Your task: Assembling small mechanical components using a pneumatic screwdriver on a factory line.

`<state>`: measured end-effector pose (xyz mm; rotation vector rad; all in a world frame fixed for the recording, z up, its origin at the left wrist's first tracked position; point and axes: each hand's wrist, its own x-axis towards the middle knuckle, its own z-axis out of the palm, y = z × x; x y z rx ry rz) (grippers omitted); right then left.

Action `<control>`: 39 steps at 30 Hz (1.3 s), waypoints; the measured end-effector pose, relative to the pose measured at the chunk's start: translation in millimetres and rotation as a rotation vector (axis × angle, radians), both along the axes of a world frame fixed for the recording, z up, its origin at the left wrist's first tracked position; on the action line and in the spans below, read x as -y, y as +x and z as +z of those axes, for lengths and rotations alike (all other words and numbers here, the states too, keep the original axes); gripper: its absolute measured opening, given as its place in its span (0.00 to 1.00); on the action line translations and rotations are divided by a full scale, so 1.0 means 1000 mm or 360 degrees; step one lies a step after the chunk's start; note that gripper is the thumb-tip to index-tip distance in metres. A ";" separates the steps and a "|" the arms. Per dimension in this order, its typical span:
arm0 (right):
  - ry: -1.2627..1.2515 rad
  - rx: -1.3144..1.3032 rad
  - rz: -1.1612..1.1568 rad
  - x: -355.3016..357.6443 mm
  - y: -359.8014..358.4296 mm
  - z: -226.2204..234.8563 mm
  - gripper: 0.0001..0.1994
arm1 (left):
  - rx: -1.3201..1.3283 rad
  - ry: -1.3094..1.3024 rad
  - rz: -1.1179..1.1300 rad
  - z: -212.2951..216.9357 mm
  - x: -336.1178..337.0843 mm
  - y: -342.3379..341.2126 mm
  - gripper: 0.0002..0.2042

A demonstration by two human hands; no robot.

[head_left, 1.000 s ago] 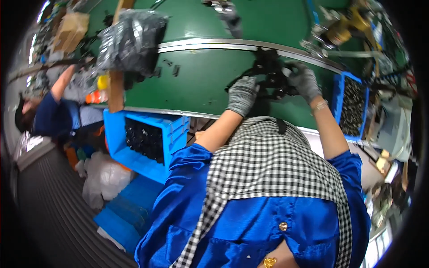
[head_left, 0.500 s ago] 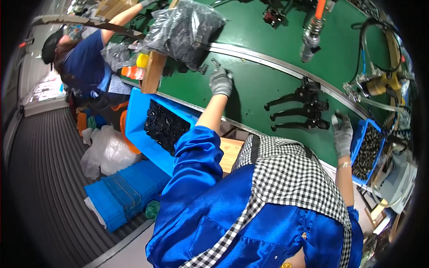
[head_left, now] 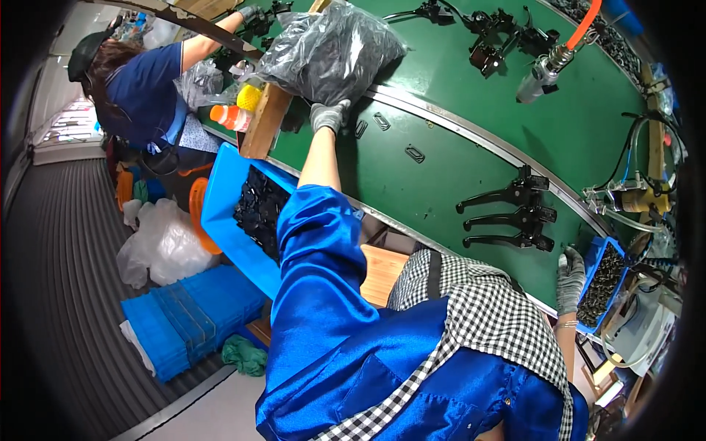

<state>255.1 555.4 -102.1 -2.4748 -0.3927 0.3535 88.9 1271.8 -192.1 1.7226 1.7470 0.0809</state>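
Note:
My left hand (head_left: 330,117), in a grey glove, reaches to the lower edge of a clear plastic bag (head_left: 334,55) filled with dark contents. Its fingertips are partly hidden there, so I cannot tell if they hold anything. Several small black oblong pieces lie on the green bench, one of them a flat frame-like piece (head_left: 415,153) to the right of that hand. My gloved right hand (head_left: 570,273) rests at the bench's near edge, fingers loosely extended with nothing seen in them. Left of it lie three black lever assemblies (head_left: 515,217) in a row.
A blue bin (head_left: 603,283) of small dark parts stands beside my right hand. A larger blue bin (head_left: 220,209) of black pieces sits below a wooden block (head_left: 265,125). An orange-hosed tool (head_left: 540,77) hangs over the bench. A co-worker (head_left: 140,95) works at the left.
My left hand has moved left to the bag's edge, uncovering a black frame-like piece on the bench. My right hand's fingers have drawn closer together. The whole view has shifted.

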 end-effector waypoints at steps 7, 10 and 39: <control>0.0020 0.0001 0.0082 -0.018 -0.008 0.001 0.12 | 0.1518 -0.0526 0.0739 0.055 -0.013 0.053 0.04; -0.0021 -0.0003 0.0057 -0.012 -0.010 -0.008 0.13 | 0.1355 -0.0522 0.0388 0.096 -0.010 0.091 0.03; -0.0002 -0.0131 -0.0092 0.017 -0.013 -0.025 0.11 | -0.0674 0.0981 -0.0125 0.013 0.021 -0.057 0.32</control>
